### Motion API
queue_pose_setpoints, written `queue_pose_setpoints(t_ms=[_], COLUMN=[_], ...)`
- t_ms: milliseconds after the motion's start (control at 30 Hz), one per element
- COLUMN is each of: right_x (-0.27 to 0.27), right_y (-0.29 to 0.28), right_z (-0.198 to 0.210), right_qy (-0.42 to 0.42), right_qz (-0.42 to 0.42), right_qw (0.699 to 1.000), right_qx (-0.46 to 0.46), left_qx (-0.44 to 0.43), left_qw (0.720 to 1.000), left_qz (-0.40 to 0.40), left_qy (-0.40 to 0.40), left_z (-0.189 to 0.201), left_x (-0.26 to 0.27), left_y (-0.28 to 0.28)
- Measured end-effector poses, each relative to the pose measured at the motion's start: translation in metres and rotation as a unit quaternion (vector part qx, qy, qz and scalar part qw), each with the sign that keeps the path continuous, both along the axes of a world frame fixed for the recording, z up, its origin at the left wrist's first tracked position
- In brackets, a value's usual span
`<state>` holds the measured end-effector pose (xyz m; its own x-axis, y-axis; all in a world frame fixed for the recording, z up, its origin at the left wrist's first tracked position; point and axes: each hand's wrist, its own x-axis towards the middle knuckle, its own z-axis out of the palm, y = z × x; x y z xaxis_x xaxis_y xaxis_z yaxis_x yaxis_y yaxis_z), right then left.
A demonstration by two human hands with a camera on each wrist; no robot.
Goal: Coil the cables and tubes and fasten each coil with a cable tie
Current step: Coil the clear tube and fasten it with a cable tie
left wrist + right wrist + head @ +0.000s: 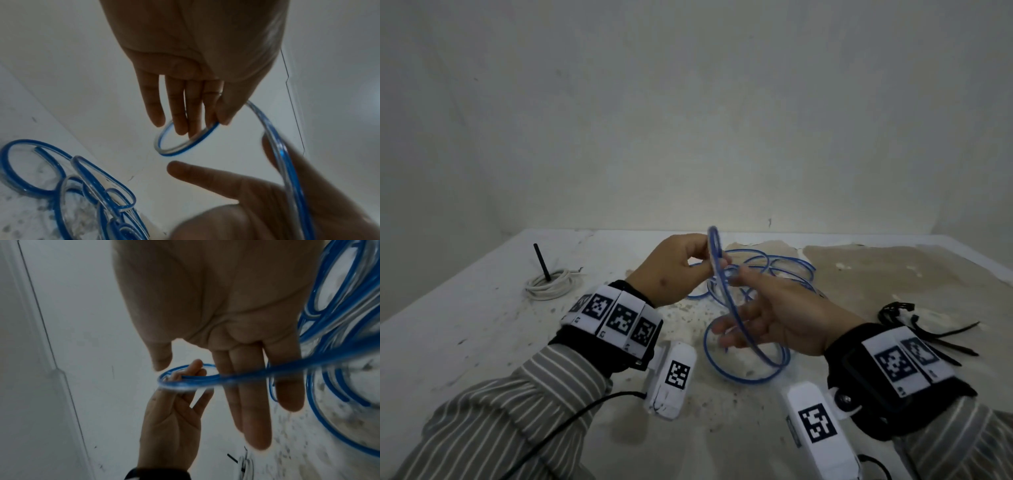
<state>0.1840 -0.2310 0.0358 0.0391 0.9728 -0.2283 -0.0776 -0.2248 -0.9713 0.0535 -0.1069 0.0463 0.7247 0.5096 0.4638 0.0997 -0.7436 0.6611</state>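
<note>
My left hand (674, 270) pinches a small loop of the blue tube (714, 241) above the table (482, 325). My right hand (784, 318) has straight fingers, and the tube crosses them. The remaining tube lies in loose loops on the table.

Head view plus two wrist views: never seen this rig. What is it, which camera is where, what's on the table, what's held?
No machine: a person works bare-handed, wearing one camera on the head and a white camera box at each wrist. The head view looks down at both hands; each wrist view looks along its own hand. The left hand pinches a small loop of blue tube in its fingers; the right hand is open, the tube running across it. The rest of the tube sprawls on the table. At the left lies a coiled white cable, at the right loose black cable ties.
</note>
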Motion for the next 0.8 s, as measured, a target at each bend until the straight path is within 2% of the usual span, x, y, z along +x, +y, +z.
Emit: queue_pose_setpoints(t_ms=[100, 167, 267, 400, 467, 600, 700, 733, 800], right_x=[-0.004, -0.001, 0.005, 0.009, 0.007, 0.002, 0.003, 0.004, 0.008], right_y=[-0.005, -0.003, -0.001, -0.002, -0.001, 0.005, 0.006, 0.004, 0.0], right_z=[-0.001, -0.002, -0.003, -0.011, -0.011, -0.006, -0.002, 0.0, 0.005], right_qy=[-0.056, -0.108, -0.147, -0.271, -0.309, -0.253, -0.298, -0.308, -0.314], right_qz=[0.052, 0.011, -0.061, -0.074, -0.07, -0.096, -0.09, -0.078, -0.056], right_qw=[0.994, 0.984, 0.969, 0.935, 0.924, 0.938, 0.926, 0.925, 0.926], right_qx=[0.08, 0.143, 0.189, 0.218, 0.212, 0.218, 0.216, 0.209, 0.202], left_qx=[-0.054, -0.137, -0.268, -0.333, -0.323, -0.244, -0.151, -0.107, -0.068], left_qw=[0.998, 0.99, 0.957, 0.929, 0.937, 0.961, 0.978, 0.987, 0.997], left_qz=[0.007, 0.002, 0.015, 0.02, 0.011, 0.057, 0.108, 0.107, 0.041], left_qy=[-0.008, -0.046, -0.113, -0.158, -0.133, -0.116, -0.092, -0.063, 0.011], left_z=[-0.003, -0.001, 0.003, 0.004, 0.0, -0.005, -0.006, -0.004, 0.005], left_x=[0.003, 0.003, 0.002, 0.0, 0.002, 0.012, 0.011, 0.008, 0.003], left_y=[-0.002, -0.006, -0.01, -0.009, -0.011, -0.019, -0.017, -0.015, -0.012])
